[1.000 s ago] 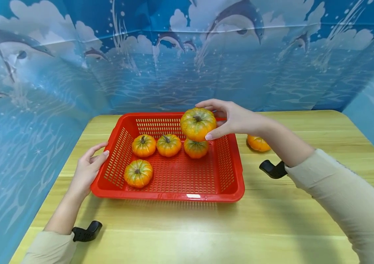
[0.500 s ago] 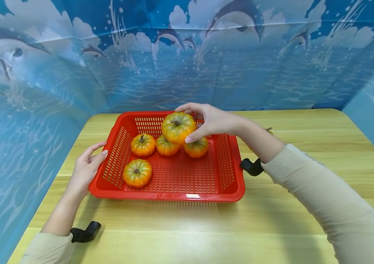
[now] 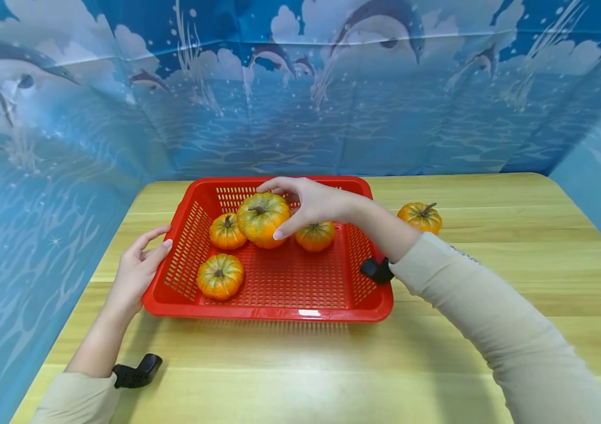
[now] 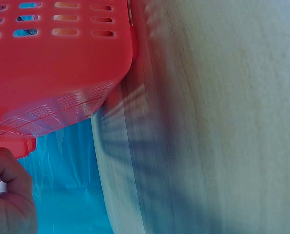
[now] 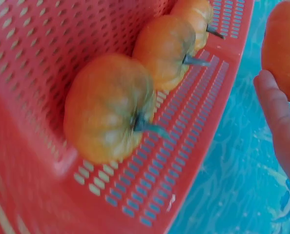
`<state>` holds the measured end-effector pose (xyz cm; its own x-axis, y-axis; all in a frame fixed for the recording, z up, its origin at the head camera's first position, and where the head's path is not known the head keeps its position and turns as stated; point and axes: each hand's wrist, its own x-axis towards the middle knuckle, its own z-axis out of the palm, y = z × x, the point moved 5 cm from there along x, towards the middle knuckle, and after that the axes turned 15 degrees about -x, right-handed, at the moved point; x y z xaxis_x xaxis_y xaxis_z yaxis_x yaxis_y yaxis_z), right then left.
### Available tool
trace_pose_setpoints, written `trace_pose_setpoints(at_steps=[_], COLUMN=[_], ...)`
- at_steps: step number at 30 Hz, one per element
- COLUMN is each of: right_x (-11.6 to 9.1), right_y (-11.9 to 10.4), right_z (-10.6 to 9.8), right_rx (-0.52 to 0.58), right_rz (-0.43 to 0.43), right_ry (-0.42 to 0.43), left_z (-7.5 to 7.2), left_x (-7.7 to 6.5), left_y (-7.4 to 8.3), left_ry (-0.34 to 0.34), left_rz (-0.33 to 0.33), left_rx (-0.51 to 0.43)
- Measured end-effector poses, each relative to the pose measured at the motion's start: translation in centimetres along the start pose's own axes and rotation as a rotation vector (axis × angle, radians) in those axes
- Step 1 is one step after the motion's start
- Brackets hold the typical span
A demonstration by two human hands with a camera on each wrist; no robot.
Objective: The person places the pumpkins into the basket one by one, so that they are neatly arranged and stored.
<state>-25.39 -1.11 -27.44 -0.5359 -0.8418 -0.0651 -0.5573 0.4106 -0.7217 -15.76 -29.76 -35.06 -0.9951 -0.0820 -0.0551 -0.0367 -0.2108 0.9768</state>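
My right hand grips a small orange pumpkin with green-yellow streaks, between thumb and fingers, above the back row in the red plastic basket. In the right wrist view the held pumpkin is at the right edge, clear of the basket. Under it the head view hides a pumpkin; the right wrist view shows that middle pumpkin. Other pumpkins lie at back left, back right and front left. My left hand holds the basket's left rim, thumb on top.
Another pumpkin sits on the wooden table right of the basket, partly behind my right forearm. A blue dolphin-print cloth hangs behind and at both sides. Black wrist devices are strapped on both arms.
My right hand has carried the pumpkin leftward and lower, from above the back-right pumpkin to above the middle one. The left hand stays on the rim.
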Motion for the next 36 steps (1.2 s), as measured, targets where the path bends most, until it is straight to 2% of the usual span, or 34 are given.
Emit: trace_pose_setpoints(at_steps=[7, 15, 36], right_x=[1.6, 2.3, 2.5], right_y=[0.9, 2.0, 3.2], right_z=[1.8, 4.2, 6.8], right_rx=[0.020, 0.078, 0.034], right_rz=[0.017, 0.052, 0.101], right_ry=[-0.022, -0.078, -0.188], left_z=[0.1, 0.1, 0.1], left_x=[0.2, 0.1, -0.1], left_y=[-0.1, 0.0, -0.2], left_ry=[0.008, -0.003, 0.002], left_rz=[-0.007, 0.002, -0.001], left_rx=[0.004, 0.003, -0.011])
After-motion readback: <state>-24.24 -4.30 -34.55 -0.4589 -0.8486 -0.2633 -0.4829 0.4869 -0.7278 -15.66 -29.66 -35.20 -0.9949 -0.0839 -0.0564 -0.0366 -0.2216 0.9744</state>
